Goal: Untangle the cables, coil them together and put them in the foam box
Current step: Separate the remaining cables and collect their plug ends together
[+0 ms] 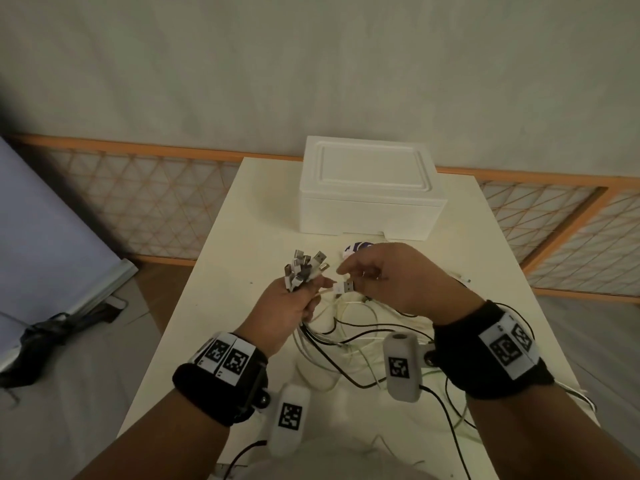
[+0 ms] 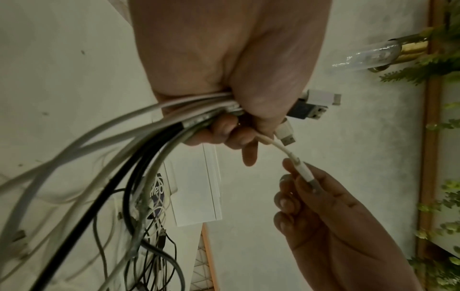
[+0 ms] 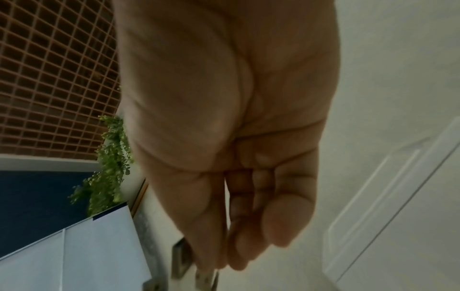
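Cables (image 1: 349,327) trail across the table (image 1: 225,271); left hand (image 1: 287,306) fists their bundled plugs (image 1: 304,268) upright. Right hand (image 1: 391,278) pinches one USB plug (image 1: 344,286), axis horizontal, beside the bundle. Foam box (image 1: 367,188) beyond, lidded.

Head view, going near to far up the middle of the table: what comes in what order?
Loose cable tangle → left hand gripping the bunch of cable plugs, level with the right hand pinching a white USB plug → closed foam box → wooden lattice.
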